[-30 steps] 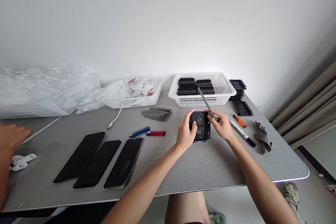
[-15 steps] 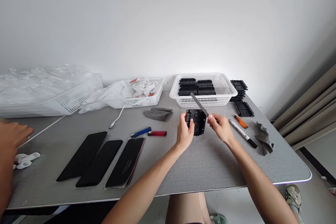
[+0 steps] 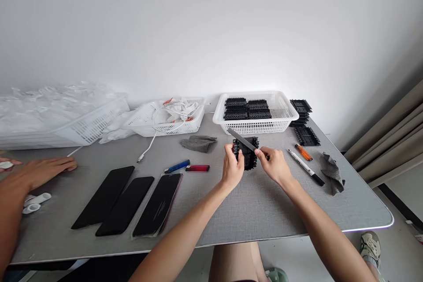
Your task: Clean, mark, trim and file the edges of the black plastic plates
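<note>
Left hand point(image 3: 232, 168): I have it closed on the black plastic part point(image 3: 248, 161), thumb and fingers pinching the left edge.
Right hand point(image 3: 275, 167): wrapped round the handle end of the grey blade point(image 3: 239, 137), whose flat side lies slanted across the top of the part.
Where the part is: propped on edge above the table point(image 3: 257, 211), just in front of the right-hand white basket point(image 3: 288, 117); I cannot tell if its lower edge touches the table.
How it should handle: I judge it light and stiff, with ribbed edges that give grip, but thin tabs that could snap. Hold it by the two long sides, clear of the tabs.
Blade: stiff and narrow, probably a file, though it is too small to be sure.
Counts: three white baskets; three dark phones point(image 3: 125, 205) side by side; two grey cloths point(image 3: 199, 143); one marker point(image 3: 306, 168); one orange lighter point(image 3: 303, 153); one red lighter point(image 3: 197, 168); four stacks of black parts in the basket, I think.
Other person: a hand point(image 3: 42, 169) lies flat on the table, far left.
</note>
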Demonstrator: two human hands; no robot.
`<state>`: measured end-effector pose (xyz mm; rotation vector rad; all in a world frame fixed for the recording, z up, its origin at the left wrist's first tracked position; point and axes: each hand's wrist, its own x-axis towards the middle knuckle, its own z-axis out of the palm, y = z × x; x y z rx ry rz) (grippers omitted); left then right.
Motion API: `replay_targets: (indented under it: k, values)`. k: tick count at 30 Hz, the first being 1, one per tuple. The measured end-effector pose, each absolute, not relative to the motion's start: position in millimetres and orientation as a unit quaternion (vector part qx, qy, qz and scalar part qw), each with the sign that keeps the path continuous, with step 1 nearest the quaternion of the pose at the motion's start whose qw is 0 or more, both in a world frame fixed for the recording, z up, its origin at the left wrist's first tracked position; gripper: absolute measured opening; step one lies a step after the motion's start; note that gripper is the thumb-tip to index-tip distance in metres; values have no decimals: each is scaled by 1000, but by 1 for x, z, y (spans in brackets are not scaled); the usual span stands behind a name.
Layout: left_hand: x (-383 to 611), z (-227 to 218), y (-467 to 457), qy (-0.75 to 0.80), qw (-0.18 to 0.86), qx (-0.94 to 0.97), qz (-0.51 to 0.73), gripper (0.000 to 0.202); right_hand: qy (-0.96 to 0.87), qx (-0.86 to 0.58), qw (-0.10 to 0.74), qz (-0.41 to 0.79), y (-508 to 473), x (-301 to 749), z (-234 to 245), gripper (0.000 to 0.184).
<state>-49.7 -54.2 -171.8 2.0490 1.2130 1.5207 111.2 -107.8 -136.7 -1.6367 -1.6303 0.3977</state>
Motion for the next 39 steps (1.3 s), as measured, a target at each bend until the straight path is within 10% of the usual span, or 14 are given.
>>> replay_targets:
  k: [39]
  values:
    - [-51,-173,-54,423,155,710,541,13,-614,-711,332,83,-111,108,-135,44]
